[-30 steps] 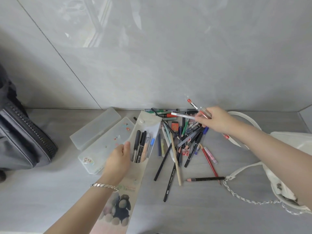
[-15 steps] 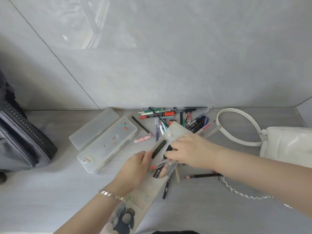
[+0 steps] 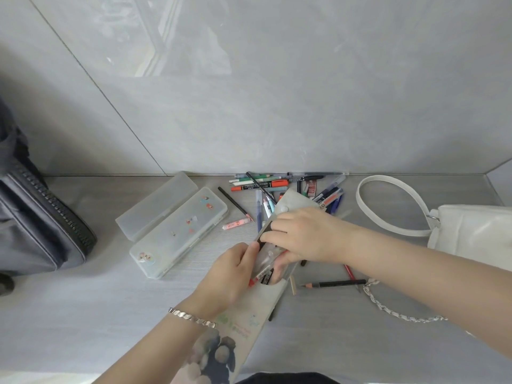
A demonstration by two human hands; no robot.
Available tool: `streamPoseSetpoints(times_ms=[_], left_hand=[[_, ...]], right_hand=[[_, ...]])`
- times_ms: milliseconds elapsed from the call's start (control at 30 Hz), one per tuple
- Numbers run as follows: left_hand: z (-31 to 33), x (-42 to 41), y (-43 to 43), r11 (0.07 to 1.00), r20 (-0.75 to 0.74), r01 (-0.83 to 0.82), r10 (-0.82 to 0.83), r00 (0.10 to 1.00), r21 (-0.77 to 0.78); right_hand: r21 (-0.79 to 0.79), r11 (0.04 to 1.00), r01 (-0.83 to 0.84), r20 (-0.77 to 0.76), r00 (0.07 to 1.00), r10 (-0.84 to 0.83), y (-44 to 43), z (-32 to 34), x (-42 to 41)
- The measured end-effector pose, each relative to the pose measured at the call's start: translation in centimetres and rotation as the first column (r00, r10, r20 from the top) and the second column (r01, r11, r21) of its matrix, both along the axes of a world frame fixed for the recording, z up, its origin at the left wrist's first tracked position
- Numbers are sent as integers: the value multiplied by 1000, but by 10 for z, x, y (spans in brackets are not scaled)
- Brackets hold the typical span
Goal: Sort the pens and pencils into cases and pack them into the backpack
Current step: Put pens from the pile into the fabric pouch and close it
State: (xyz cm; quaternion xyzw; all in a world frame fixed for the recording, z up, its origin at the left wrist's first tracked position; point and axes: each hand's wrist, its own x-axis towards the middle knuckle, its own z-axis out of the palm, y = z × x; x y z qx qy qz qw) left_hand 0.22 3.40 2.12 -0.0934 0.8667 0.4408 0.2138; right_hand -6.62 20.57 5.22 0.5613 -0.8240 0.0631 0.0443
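Note:
A soft pencil pouch with a printed picture lies slantwise in front of me, its flap open toward the wall. My left hand grips the pouch's left edge at the mouth. My right hand pinches a bundle of pens, red and clear ones, pushed into the pouch mouth. Loose pens and pencils lie scattered behind and to the right of the pouch. A dark pencil lies alone at the right. The grey backpack stands at the far left.
Two frosted plastic pencil boxes lie side by side left of the pile, a plain one and one with stickers. A white handbag with a strap and a chain sits at the right. A tiled wall rises behind the counter.
My right hand came back from the pile with pens and pushed them into the pouch. The pouch shifted right and my left hand moved with it.

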Motion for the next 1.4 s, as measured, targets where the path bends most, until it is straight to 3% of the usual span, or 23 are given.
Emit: streamPoseSetpoints(times_ms=[200, 367, 500, 600, 667, 733, 800, 833, 867, 967, 1033, 1133, 1300, 1400], left_hand=[[0, 2, 1, 998, 7, 34, -33, 999, -47], [2, 2, 5, 1000, -71, -9, 10, 997, 6], [2, 2, -1, 998, -66, -63, 62, 996, -7], [1, 4, -6, 995, -55, -97, 96, 994, -28], [0, 5, -8, 992, -42, -116, 114, 993, -45], [-1, 5, -10, 990, -31, -129, 127, 991, -51], [-2, 5, -11, 990, -27, -131, 130, 991, -49], [-2, 4, -10, 990, -28, -130, 129, 991, -51], [-2, 3, -10, 990, -30, -130, 129, 991, -55], [-4, 1, -8, 990, -26, -128, 126, 992, -65], [-6, -1, -8, 991, -16, -117, 116, 993, -70], [-8, -2, -8, 990, -8, -102, 102, 995, -93], [-10, -6, -10, 991, 0, -78, 79, 997, -111], [-11, -6, -10, 989, -2, -76, 76, 997, -125]], right_hand=[[55, 998, -38, -67, 997, 42, 4, 5, -9], [23, 998, -56, 78, 995, 54, -5, 4, 2], [34, 999, 27, 128, 991, -31, 0, 14, 3], [-101, 974, 202, 217, 960, -176, 6, 16, 5], [-282, 842, 461, 466, 833, -299, 9, 25, 4], [-376, 512, 773, 744, 581, -330, 15, 37, 1], [-329, 136, 935, 944, 327, 39, 23, 46, 0], [-214, 29, 976, 936, 196, 292, 25, 47, 2], [-71, -13, 997, 879, 68, 472, 24, 46, 7], [302, 69, 951, 780, -288, 556, 17, 28, 28], [427, 120, 896, 711, -414, 568, 16, 14, 37], [467, 127, 875, 670, -445, 594, 15, 3, 46], [360, 137, 923, 761, -376, 528, 22, 0, 58], [329, 179, 927, 871, -371, 321, 26, 1, 60]])
